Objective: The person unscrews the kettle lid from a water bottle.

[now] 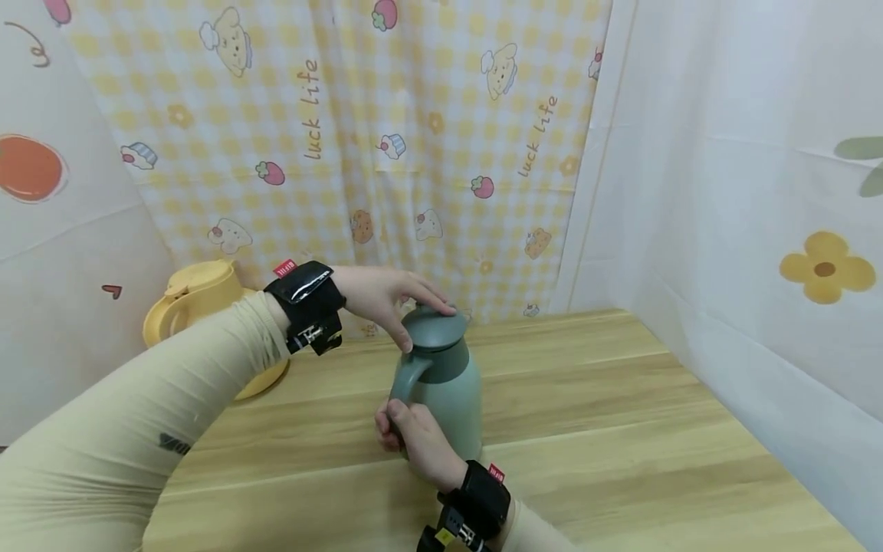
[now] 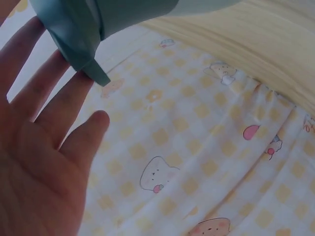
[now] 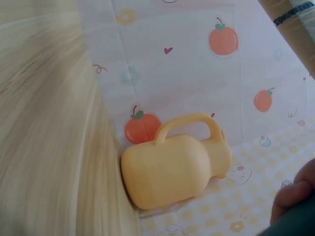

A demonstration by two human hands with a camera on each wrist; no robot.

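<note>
Patterned cloths hang behind a wooden worktop (image 1: 621,399), where the green jug (image 1: 448,391) stands upright near the middle. Your right hand (image 1: 414,441) curls its fingers round the jug's handle, likely to steady it, while your left hand (image 1: 386,295) lies on the lid (image 1: 434,326) with fingers nearly straight, thumb at the rim. The yellow jug (image 1: 200,314) stands well apart, at the back left.

Left hand (image 1: 386,295) rests flat on green jug (image 1: 441,383) lid; right hand (image 1: 414,441) grips handle; yellow jug (image 1: 200,307) behind.
</note>
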